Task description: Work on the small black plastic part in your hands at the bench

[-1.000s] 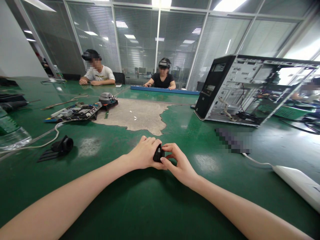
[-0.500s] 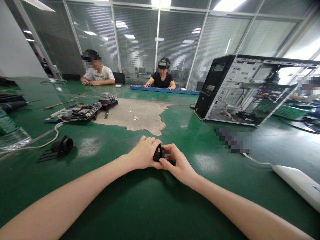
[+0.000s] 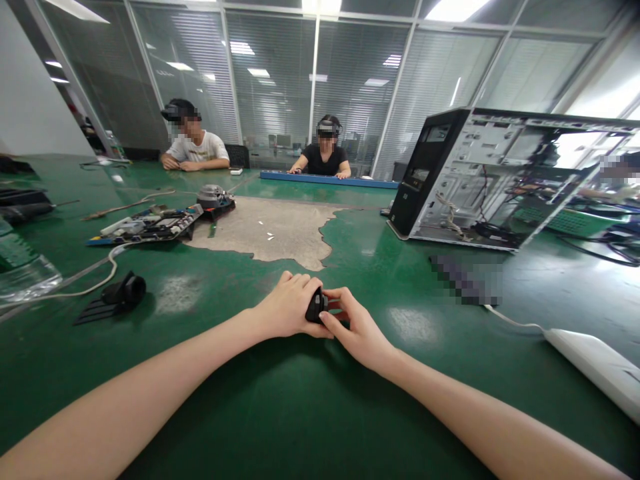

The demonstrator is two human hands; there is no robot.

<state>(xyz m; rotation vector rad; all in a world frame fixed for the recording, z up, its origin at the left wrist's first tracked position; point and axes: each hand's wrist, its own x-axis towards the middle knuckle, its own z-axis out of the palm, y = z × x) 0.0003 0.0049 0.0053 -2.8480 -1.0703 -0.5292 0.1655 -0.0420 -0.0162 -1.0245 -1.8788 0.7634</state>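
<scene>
Between my two hands is a small black device with a stubby, stepped end facing right; much of it is hidden by my fingers. My left hand wraps round its left side, fingers over the top and thumb beneath. From the right, the thumb and fingers of my right hand pinch the stepped end. Both hands are low over the green table. A black strapped piece with a round opening lies to the left of my hands.
An opened computer case stands at the right. A circuit board and a cooling fan are at the left, by a worn patch. A white power strip and a water bottle flank me. Two people sit across.
The black device has turned slightly in my fingers. Both hands otherwise keep nearly the same place and grip.
</scene>
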